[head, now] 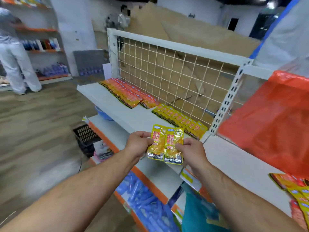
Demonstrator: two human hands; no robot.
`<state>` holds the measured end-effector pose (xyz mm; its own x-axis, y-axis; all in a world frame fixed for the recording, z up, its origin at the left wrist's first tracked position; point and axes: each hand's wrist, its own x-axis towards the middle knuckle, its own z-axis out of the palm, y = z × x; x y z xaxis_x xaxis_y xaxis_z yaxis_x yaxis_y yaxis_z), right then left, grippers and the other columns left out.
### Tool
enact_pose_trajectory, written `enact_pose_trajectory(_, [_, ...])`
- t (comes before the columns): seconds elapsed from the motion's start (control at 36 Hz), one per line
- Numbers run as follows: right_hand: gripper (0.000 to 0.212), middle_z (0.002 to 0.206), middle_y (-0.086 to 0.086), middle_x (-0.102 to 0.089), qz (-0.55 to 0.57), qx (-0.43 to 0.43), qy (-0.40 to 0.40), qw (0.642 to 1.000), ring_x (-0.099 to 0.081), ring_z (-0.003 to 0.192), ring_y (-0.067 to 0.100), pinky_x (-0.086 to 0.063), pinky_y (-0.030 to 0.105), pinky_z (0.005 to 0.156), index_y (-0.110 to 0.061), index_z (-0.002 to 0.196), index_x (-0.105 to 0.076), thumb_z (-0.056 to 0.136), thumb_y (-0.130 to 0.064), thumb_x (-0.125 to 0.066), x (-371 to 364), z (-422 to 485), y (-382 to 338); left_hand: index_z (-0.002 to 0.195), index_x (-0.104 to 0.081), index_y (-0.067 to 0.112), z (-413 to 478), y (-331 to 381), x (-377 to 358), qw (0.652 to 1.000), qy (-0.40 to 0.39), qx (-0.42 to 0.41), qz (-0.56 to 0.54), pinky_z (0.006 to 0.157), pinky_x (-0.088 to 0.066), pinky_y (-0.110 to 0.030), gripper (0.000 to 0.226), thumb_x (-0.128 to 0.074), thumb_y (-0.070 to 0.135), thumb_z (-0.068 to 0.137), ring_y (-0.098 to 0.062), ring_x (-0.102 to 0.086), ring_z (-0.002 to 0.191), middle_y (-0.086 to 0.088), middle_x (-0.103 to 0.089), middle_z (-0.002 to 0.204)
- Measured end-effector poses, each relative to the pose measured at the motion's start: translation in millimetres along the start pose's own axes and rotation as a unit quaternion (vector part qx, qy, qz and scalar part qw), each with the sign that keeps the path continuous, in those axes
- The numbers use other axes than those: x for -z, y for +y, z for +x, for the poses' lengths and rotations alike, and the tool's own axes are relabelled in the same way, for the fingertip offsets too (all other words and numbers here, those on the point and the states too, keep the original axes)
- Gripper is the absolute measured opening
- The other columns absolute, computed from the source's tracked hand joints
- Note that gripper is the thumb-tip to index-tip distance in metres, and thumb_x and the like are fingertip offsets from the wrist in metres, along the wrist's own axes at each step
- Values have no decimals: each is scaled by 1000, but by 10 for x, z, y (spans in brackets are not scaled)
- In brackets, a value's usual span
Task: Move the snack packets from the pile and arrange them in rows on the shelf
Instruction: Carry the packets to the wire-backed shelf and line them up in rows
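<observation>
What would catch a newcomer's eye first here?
Two yellow snack packets, pinched side by side between the left hand and right hand, centre foreground. Behind, rows of orange packets and yellow packets line the white shelf along the wire-mesh back; an orange plastic bag fills the right.

An orange plastic sheet (270,124) hangs at three o'clock. Brown cardboard (184,30) stands at twelve. At ten, a person in white (13,61) faces a rack of bottles (41,44). A black crate (85,134) sits at nine; blue packs (143,203) lie at six.
</observation>
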<state>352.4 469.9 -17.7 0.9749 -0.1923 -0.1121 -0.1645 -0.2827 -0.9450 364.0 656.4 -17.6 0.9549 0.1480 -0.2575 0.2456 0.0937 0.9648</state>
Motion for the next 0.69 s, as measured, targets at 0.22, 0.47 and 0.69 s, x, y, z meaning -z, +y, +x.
enact_pose_trajectory(0.22, [7,87,15,-73,-19,5,-22,1000,-69,76,29,-56,46,74,-8,80,-69,81,-12,-74,-686,388,-256,89,-69,2,530,36,589,999,45,3,-1,78,-58,-45,15,-66,-11,81,-29,-68,77,-23,-72,94])
enact_pose_trajectory(0.47, [33,72,7,-56,19,21,-71,997,-52,66,17,-39,33,64,11,86,-59,78,-18,-75,-1367,1227,-447,84,-66,6,1292,281,1053,995,100,-2,8,57,-51,-25,17,-67,-11,83,-18,-60,59,-5,-65,72])
enact_pose_trajectory(0.69, [29,67,6,-36,23,29,-75,996,-34,63,18,-26,32,61,-6,67,-52,81,-15,-75,-1797,2052,-634,77,-66,10,2132,612,1279,989,133,-4,66,55,-48,-24,21,-68,-10,81,-16,-59,56,-7,-66,69])
